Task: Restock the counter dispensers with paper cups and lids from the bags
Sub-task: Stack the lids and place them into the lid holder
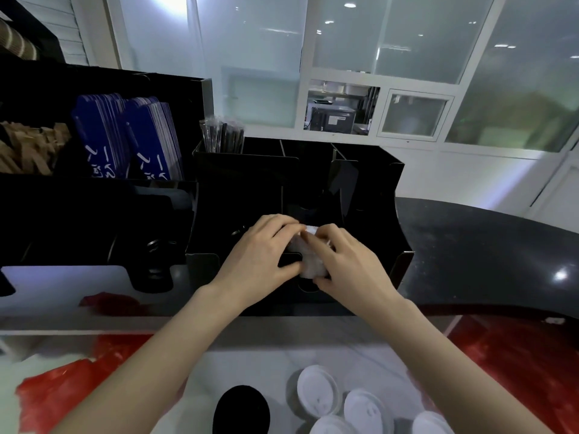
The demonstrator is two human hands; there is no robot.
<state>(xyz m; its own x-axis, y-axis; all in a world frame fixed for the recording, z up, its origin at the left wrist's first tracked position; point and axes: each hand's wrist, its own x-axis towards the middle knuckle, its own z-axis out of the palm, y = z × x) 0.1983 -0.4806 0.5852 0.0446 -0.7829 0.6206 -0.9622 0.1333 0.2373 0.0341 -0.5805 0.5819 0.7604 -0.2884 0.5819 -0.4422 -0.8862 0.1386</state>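
Both my hands meet over the front slot of a black counter dispenser [391,189]. Between them is a short stack of white lids in clear plastic wrap [308,261]. My left hand [263,249] curls round its left side and my right hand [347,261] grips its right side and top. Much of the stack is hidden by my fingers. Below, near the frame's bottom edge, stand several stacks of white lids [318,389] and one black stack [241,408].
A taller black organizer [103,214] on the left holds blue sleeves [125,139] and brown paper items [28,145]. Wrapped black straws [221,136] stand in the dispenser's back compartment. The dark counter [485,252] curves away to the right. Glass partitions rise behind.
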